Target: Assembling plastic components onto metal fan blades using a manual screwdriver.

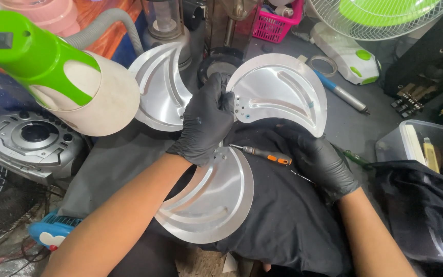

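Two black-gloved hands work on a three-bladed metal fan propeller laid over a dark cloth.

The left hand [206, 123] sits at the hub of the propeller, fingers curled together and clamped on the inner edge of the upper right blade [283, 92], one of three silver blades; a second blade [161, 87] spreads to the upper left of the hub and a third blade [212, 200] fans out below it. The right hand [320, 159] lies just right of the hub, below the upper right blade, fingers closed on one orange-handled screwdriver [265, 155] whose tip points toward the hub. One green and white lamp [57, 72] hangs left of the hub. One blue-handled tool [340, 93] lies on the table to the right of the upper blade.
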